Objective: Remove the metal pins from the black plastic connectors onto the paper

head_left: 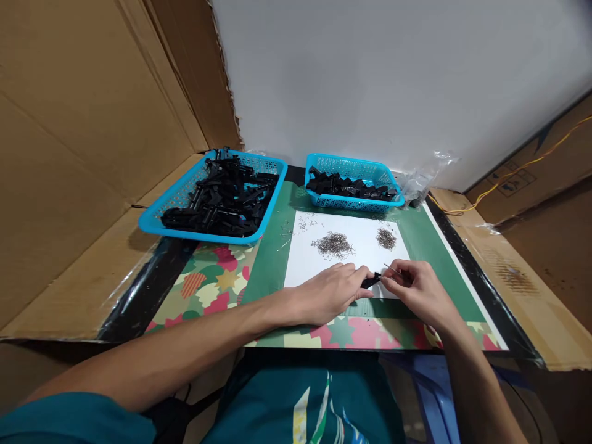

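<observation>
My left hand [337, 290] is closed around a small black plastic part [370, 281] just above the front of a white paper sheet [300, 265]. Fingers of my right hand [413, 285] pinch a thin metal pin-like tool [392, 269] beside the part's right end. Whether the tool touches the part is too small to tell. Beyond my hands, a larger pile of tiny metal pieces [333, 245] lies on the paper, and a smaller pile [386, 238] sits to its right.
A large blue basket [203, 236] full of black plastic parts [226, 197] stands at the left. Behind the paper is a smaller blue basket [354, 203] with black pieces [346, 185]. A clear plastic bag [423, 179] lies beside it. Cardboard walls [92, 111] flank the table.
</observation>
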### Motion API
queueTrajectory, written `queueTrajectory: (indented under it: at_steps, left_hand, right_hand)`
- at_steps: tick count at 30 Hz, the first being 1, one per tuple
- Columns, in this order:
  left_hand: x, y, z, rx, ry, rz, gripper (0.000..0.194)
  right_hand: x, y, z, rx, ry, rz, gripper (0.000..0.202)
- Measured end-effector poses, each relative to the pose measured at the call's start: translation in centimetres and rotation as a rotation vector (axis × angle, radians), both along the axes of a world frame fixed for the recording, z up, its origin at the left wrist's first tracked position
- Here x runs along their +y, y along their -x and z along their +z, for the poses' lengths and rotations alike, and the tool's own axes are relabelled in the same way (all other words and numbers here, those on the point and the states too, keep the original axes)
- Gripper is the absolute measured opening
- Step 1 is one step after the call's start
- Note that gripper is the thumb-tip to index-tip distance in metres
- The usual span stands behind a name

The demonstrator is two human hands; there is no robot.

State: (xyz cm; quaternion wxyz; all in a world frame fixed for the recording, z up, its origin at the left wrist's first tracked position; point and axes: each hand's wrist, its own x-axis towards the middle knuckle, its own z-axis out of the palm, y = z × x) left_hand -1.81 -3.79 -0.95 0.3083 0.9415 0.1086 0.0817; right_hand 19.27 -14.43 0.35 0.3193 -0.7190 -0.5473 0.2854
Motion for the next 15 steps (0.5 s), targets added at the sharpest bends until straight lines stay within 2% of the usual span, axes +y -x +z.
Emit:
queueTrajectory:
  at_steps: [5, 15]
  left_hand:
    - [0.0, -0.05, -0.3, -0.023, -0.001, 0.004, 0.04]
    - [-0.09, -0.22, -0.44, -0.017, -0.009, 0.019, 0.039]
  right_hand:
    - [-0.1, -0.02, -0.25, -0.091, -0.005, -0.009, 0.019]
    - [-0.18, 0.8, -0.37, -0.191, -0.117, -0.049, 0.026]
